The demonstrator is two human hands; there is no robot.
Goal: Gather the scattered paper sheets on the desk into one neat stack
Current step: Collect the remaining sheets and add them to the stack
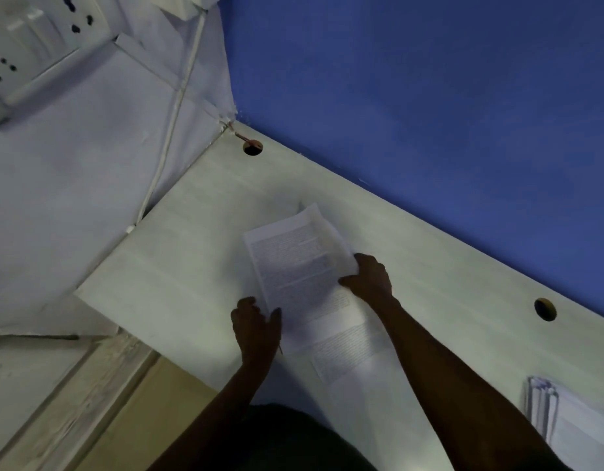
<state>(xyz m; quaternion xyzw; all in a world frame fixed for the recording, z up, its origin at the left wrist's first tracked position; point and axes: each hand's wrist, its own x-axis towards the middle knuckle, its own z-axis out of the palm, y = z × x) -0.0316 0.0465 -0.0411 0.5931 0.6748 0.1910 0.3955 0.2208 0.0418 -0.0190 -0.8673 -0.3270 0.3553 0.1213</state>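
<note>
the left hand [256,326] has its grip clamped on the near left corner of a bundle of printed sheets [294,263], thumb on top and fingers curled under the edge. the right hand [370,277] has its grip closed over the bundle's right edge, thumb lying on the printed face and fingers wrapped round the side. the bundle is tilted, its far end pointing toward 12 o'clock and lifted a little, with the top right corner curling. under its near end, toward 5 o'clock, another printed sheet [344,345] lies flat on the pale table [178,266], partly covered by the bundle and by the right forearm. well apart, at 4 o'clock near the picture's lower right edge, a second pile of white sheets [565,423] sits on the table. two round cable holes are cut in the tabletop, one at 11 o'clock [252,147] and one at 3 o'clock [545,309]. a blue wall [429,90] runs along the far side, and a white socket panel [32,42] hangs on the white wall at 10 o'clock.
</note>
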